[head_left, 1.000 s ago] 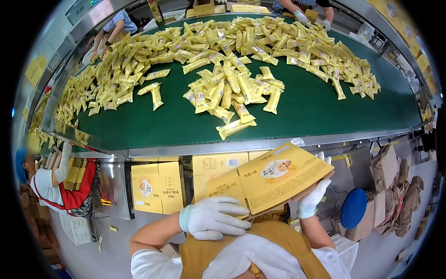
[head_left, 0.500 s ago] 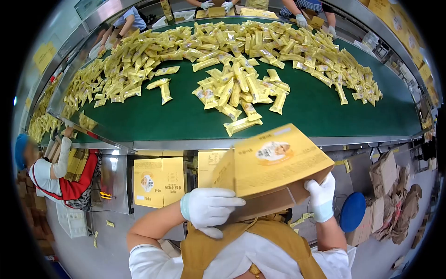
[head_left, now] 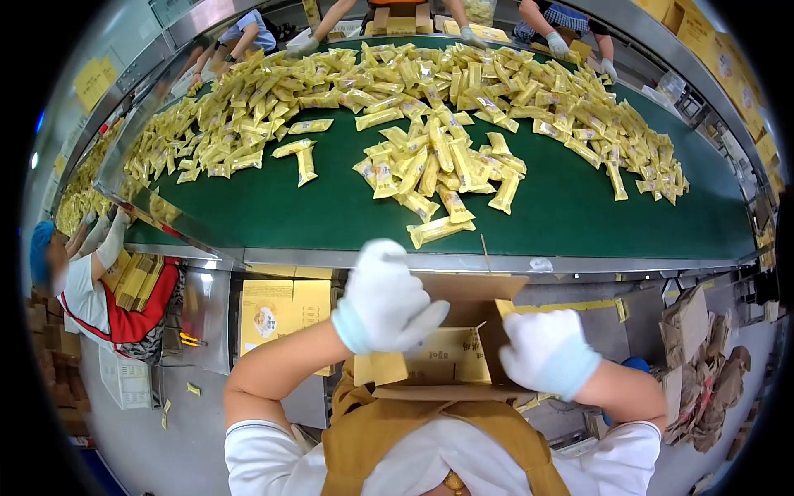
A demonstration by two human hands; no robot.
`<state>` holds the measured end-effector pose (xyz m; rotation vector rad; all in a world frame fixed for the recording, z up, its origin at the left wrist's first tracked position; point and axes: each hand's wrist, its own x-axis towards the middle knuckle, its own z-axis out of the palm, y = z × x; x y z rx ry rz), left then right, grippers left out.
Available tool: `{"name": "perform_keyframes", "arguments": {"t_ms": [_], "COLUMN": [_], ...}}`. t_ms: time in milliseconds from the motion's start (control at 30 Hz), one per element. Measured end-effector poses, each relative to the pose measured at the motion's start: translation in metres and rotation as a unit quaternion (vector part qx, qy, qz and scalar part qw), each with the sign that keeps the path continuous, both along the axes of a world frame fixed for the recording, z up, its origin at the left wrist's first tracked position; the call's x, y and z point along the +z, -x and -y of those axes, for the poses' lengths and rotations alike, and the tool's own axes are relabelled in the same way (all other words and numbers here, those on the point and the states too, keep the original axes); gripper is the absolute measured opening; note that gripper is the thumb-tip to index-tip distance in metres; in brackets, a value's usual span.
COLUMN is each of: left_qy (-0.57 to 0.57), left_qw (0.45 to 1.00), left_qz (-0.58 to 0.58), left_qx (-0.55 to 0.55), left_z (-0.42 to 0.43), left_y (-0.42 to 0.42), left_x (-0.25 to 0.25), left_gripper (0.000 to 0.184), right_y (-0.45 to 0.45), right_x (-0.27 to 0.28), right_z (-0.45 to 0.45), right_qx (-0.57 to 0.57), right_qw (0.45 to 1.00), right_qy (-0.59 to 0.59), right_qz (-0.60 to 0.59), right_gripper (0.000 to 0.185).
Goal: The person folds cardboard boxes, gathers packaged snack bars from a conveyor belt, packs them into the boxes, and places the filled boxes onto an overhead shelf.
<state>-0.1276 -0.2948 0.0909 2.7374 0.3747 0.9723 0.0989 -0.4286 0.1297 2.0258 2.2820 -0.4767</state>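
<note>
Right in front of your apron (head_left: 496,434) is an open cardboard box (head_left: 447,355), its mouth turned up toward you and its flaps standing outward, with printing showing on a yellow panel within. It sits nearer to you than the metal front edge of the green-topped bench (head_left: 298,223). Your left hand (head_left: 389,298), in a white glove, is raised above the box's left side, half open, fingers bent and thumb standing off from them, with no hold on anything that shows; it is a little blurred. Your right hand (head_left: 546,351), gloved too, is at the box's right flap with the fingers bent; you cannot tell from this view whether they pinch the flap or only press against it.

Beyond the box, on the bench, a small heap of yellow packets (head_left: 442,161) lies ahead of you, with one loose packet (head_left: 441,231) at its near side, close to the front edge. Behind it a broad bank of packets (head_left: 331,83) curves across the bench. Flat yellow cartons (head_left: 285,318) lie to the left of your box. Gloved co-workers' hands (head_left: 558,43) reach in at the far side, and a person in a blue cap (head_left: 103,298) works at your left.
</note>
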Motion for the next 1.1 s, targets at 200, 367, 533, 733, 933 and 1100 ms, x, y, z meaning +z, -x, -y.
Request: {"name": "perform_keyframes", "arguments": {"t_ms": [200, 367, 533, 733, 933, 1100], "left_qy": [-0.012, -0.161, -0.042, 0.182, 0.185, 0.169], "left_qw": [0.983, 0.977, 0.975, 0.953, 0.859, 0.866], "left_qz": [-0.185, -0.079, -0.190, -0.240, -0.478, -0.470], "left_qx": [-0.020, 0.115, 0.110, -0.031, -0.021, -0.018], "left_z": [0.008, 0.020, 0.013, -0.008, 0.028, 0.031], "left_y": [-0.009, -0.024, -0.020, -0.022, -0.035, -0.028], "left_x": [-0.030, -0.030, -0.031, -0.002, 0.001, 0.005], "left_gripper": [0.028, 0.048, 0.063, 0.047, 0.124, 0.120], "right_y": [0.010, -0.006, -0.037, -0.010, -0.032, -0.090], "right_x": [-0.025, -0.039, -0.045, -0.072, -0.096, -0.168], "right_z": [-0.026, -0.030, -0.010, 0.014, -0.004, -0.039], "right_qx": [0.028, 0.124, 0.101, -0.187, -0.182, -0.325], "right_qw": [0.984, 0.945, 0.866, 0.871, 0.846, 0.851], "right_qy": [0.103, 0.100, 0.059, -0.140, -0.163, -0.015], "right_qz": [-0.140, -0.285, -0.486, -0.433, -0.474, -0.412], "right_gripper": [0.044, 0.055, 0.057, 0.065, 0.053, 0.038]}}
